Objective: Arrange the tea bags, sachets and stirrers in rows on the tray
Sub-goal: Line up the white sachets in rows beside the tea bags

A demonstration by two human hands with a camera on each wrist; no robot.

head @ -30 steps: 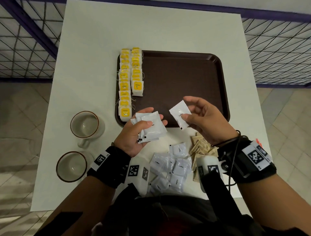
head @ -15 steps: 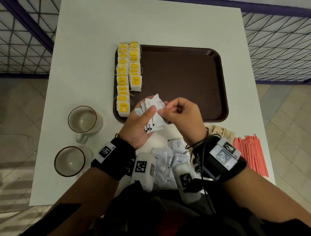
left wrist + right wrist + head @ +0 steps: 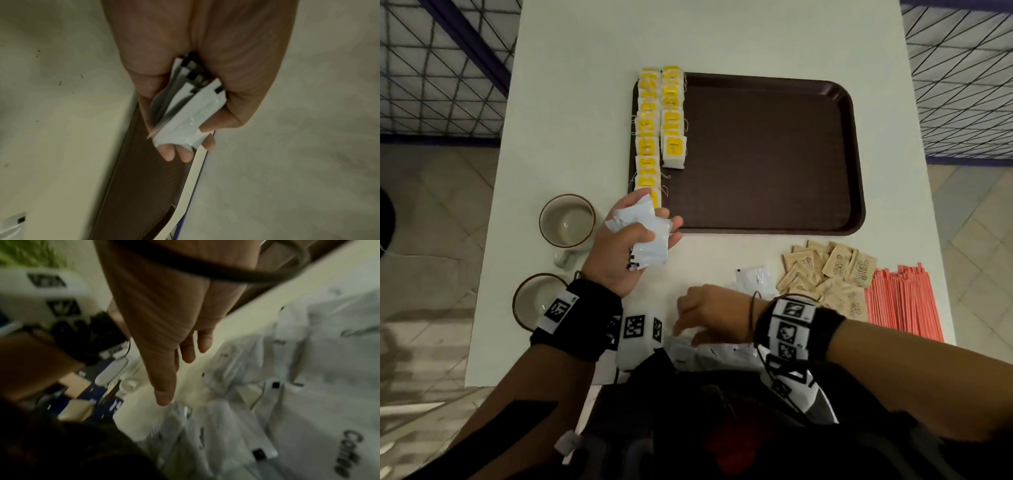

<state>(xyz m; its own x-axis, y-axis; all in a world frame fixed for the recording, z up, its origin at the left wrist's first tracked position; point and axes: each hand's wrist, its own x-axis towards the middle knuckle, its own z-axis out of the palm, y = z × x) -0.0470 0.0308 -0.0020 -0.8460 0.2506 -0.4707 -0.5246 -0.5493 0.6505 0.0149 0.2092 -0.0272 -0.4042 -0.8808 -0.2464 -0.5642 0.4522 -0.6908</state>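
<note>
My left hand (image 3: 635,236) grips a stack of white coffee sachets (image 3: 650,236) (image 3: 185,116) just off the brown tray's (image 3: 774,154) near left corner. Two rows of yellow tea bags (image 3: 659,130) lie along the tray's left side. My right hand (image 3: 702,318) (image 3: 174,369) reaches down with straight fingers over the loose white sachets (image 3: 722,353) (image 3: 287,402) at the table's near edge and holds nothing. Brown sugar sachets (image 3: 828,277) and red stirrers (image 3: 904,301) lie on the table to the right.
Two empty cups (image 3: 566,221) (image 3: 534,301) stand on the white table (image 3: 585,102) left of my left hand. One white sachet (image 3: 755,279) lies apart near the sugar pile. Wire mesh fencing (image 3: 441,61) flanks the table.
My right hand passed its sachet into the stack in my left hand, then dropped back to the loose sachets at the near edge. My left hand shifted left with the stack.
</note>
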